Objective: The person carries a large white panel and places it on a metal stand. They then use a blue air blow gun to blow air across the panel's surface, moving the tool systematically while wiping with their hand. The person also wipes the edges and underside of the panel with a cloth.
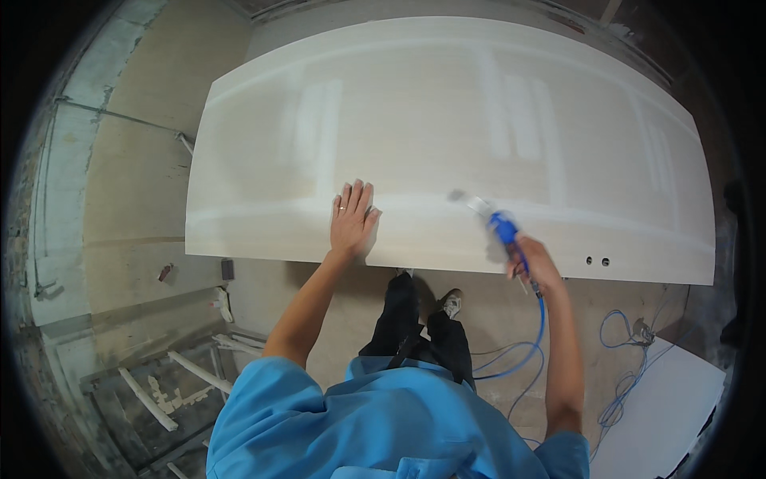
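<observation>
A large pale board point(415, 120), off-white with whiter streaks and patches, lies flat in front of me. My left hand point(349, 227) rests palm down on its near part, fingers stretched out, a ring on one of them. My right hand point(533, 263) is wrapped round a blue air gun point(504, 227), held over the near edge of the board right of centre. The gun's silvery front end points left across the surface and is blurred by motion. From its grip a blue air hose point(543, 323) runs down beside my right forearm.
Two small dark holes point(597, 261) show near the board's right front edge. On the floor at right, coiled blue hose point(618, 403) lies beside and over a white panel point(666, 399). White-wrapped bars point(199, 371) of a frame stand at lower left. My feet are under the near edge.
</observation>
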Motion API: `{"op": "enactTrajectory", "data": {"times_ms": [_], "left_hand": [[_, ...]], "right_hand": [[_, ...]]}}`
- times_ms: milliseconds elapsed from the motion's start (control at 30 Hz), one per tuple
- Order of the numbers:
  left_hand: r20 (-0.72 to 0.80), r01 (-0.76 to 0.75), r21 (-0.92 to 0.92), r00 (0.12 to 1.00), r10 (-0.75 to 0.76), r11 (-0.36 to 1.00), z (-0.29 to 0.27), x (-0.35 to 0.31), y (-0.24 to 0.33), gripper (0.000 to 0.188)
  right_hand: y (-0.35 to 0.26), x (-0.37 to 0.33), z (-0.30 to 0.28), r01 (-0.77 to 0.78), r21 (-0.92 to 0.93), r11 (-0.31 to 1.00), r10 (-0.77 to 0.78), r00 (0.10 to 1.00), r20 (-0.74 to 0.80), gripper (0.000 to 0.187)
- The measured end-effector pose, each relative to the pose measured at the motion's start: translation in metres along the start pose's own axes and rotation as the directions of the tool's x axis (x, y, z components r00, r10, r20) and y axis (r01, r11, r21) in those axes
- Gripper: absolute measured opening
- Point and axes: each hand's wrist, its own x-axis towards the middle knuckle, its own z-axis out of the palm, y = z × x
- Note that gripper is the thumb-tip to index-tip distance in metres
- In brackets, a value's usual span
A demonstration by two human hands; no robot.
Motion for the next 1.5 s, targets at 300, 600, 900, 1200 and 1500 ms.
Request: {"op": "enactTrajectory", "data": {"times_ms": [300, 600, 900, 1200, 1500], "left_hand": [[-0.004, -0.111, 0.043, 0.994, 0.111, 0.993, -0.001, 0.149, -0.051, 0.063], [-0.063, -0.1, 0.008, 0.993, 0.1, 0.995, 0.007, 0.365, -0.147, 0.064], [-0.162, 0.061, -0.035, 0.985, -0.066, 0.998, 0.001, 0.448, -0.241, 0.061], [-0.13, 0.041, 0.001, 0.991, -0.04, 0.999, -0.007, 0.314, -0.226, 0.064], [-0.074, -0.093, -0.035, 0.993, 0.09, 0.995, -0.031, 0.094, -0.143, 0.061]], "right_hand": [[-0.098, 0.099, 0.054, 0.14, 0.219, 0.966, -0.101, 0.978, -0.181, 0.05], [-0.21, 0.287, 0.022, 0.441, 0.53, 0.724, -0.096, 0.825, -0.556, 0.049], [-0.313, 0.392, 0.116, 0.221, 0.486, 0.846, -0.16, 0.973, -0.163, 0.05], [-0.274, 0.264, 0.15, -0.062, -0.046, 0.997, 0.065, 0.996, 0.059, 0.049], [-0.142, 0.11, 0.154, -0.033, -0.213, 0.977, 0.079, 0.974, 0.211, 0.05]]}}
